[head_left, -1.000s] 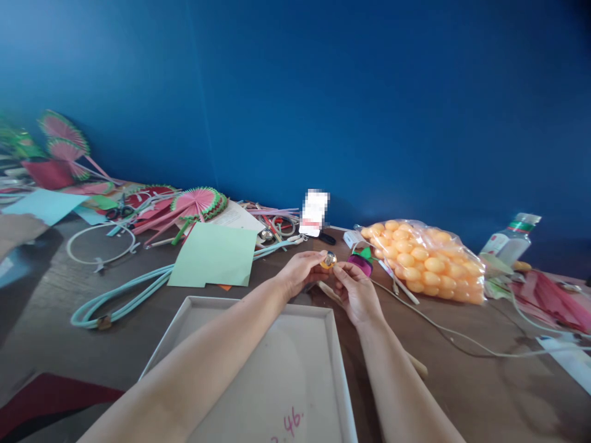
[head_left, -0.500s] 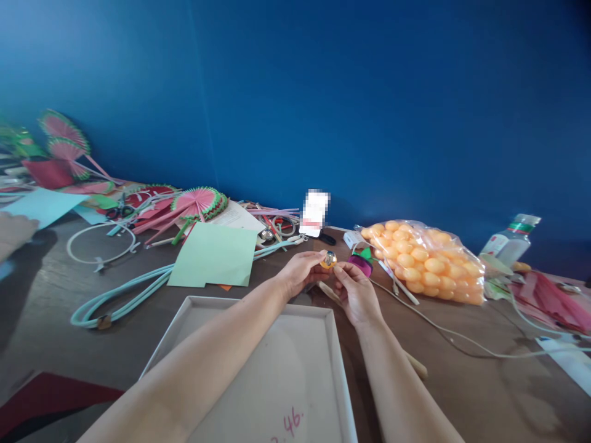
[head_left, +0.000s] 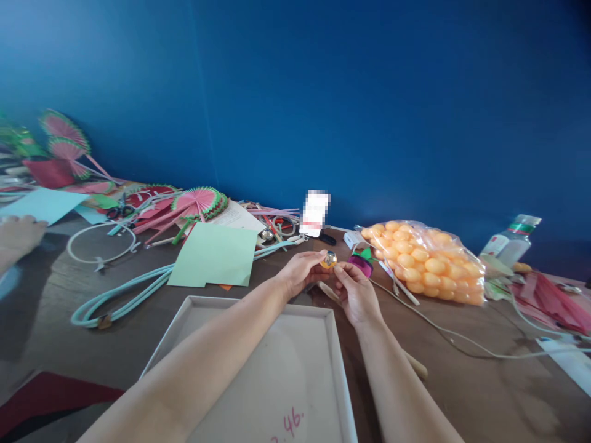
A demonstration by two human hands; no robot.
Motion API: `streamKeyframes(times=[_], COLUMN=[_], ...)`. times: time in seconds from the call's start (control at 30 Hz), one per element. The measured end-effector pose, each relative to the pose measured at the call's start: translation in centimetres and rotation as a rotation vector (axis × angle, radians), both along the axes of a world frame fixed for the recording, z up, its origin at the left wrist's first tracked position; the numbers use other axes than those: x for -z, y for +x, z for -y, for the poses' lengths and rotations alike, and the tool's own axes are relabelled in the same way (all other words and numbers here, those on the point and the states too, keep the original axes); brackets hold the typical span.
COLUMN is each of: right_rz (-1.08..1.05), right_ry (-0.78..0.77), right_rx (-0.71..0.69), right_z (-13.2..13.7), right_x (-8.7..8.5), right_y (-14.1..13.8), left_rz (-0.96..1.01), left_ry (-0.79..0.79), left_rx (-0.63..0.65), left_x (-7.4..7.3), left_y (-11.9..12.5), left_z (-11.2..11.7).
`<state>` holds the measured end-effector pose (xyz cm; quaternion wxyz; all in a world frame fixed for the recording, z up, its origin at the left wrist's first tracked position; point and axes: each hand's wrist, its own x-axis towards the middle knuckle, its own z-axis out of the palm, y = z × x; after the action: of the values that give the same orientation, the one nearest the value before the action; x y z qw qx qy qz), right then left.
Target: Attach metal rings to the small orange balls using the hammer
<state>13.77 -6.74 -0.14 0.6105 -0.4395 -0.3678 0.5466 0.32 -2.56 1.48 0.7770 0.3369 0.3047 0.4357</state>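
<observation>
Between my two hands, beyond the far edge of the box lid, is a small shiny gold ball (head_left: 329,259). The fingers of my left hand (head_left: 302,271) are closed on its left side. My right hand (head_left: 357,292) pinches at its lower right edge with thumb and forefinger; whatever thin part may lie between those fingertips is too small to make out. Under my forearms lies the grey box lid (head_left: 258,369), with red handwriting inside. Just behind my right hand sits a purple fruit-shaped piece with green leaves (head_left: 361,263).
Another person's hand (head_left: 18,240) rests at the far left. A bag of orange balls (head_left: 425,261) and a bottle (head_left: 510,240) stand to the right. Pale green paper (head_left: 215,253), looped blue tubing (head_left: 124,295) and paper fans (head_left: 201,203) lie left. A phone (head_left: 314,214) leans against the wall.
The other person's hand at the far left has moved slightly to the right, further into view. My own hands and the gold ball have stayed in nearly the same place.
</observation>
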Motion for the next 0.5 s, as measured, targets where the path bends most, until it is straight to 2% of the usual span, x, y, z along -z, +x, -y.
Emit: streamKeyframes(times=[0.5], right_rz=[-0.004], right_ry=[0.028], right_rx=[-0.016], right_z=[0.02], right_x=[0.11], right_y=[0.07], left_rz=[0.001], left_ry=[0.010], left_rx=[0.012], left_x=[0.14], left_y=[-0.03], left_z=[-0.16])
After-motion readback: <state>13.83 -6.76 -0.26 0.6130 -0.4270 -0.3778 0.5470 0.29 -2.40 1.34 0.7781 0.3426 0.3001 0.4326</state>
